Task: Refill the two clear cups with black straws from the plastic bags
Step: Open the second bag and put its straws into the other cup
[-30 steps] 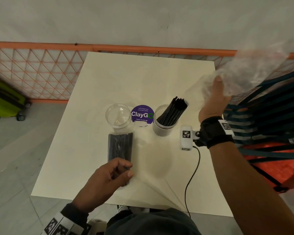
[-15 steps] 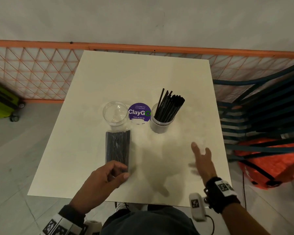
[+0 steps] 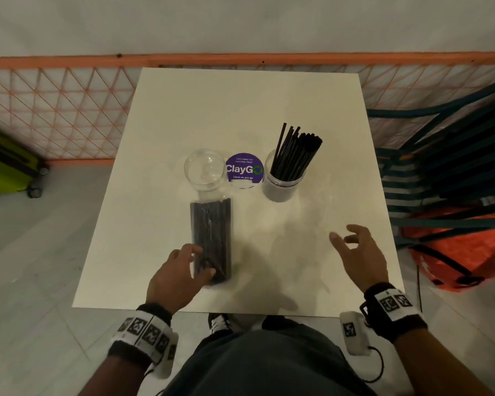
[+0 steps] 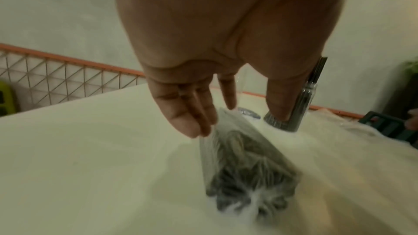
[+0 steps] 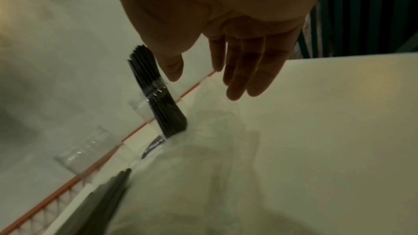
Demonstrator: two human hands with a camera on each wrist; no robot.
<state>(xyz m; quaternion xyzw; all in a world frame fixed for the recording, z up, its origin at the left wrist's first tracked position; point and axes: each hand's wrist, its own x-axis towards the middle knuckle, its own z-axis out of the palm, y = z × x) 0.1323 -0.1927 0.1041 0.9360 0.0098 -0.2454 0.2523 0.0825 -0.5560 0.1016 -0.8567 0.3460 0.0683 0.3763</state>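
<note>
On the white table (image 3: 160,252) an empty clear cup (image 3: 205,170) stands left of a second clear cup (image 3: 283,184) packed with black straws (image 3: 293,152). In front of the empty cup lies a plastic bag of black straws (image 3: 210,230), lengthwise. My left hand (image 3: 202,260) holds its near end, fingers against the left edge and thumb across the top; the left wrist view shows the bag (image 4: 244,163) between them. My right hand (image 3: 342,235) hovers open and empty over the table's right side, in front of the filled cup (image 5: 158,99).
A purple round ClayGo sticker (image 3: 244,170) lies between the cups. An orange mesh fence (image 3: 69,110) runs behind the table. A green suitcase (image 3: 6,170) stands on the floor at left. Stacked teal chairs (image 3: 455,155) and an orange bag (image 3: 455,252) crowd the right edge.
My right hand let go of a crumpled empty plastic bag off to the right, then came down open over the table's right side. The left hand stayed on the straw bag.
</note>
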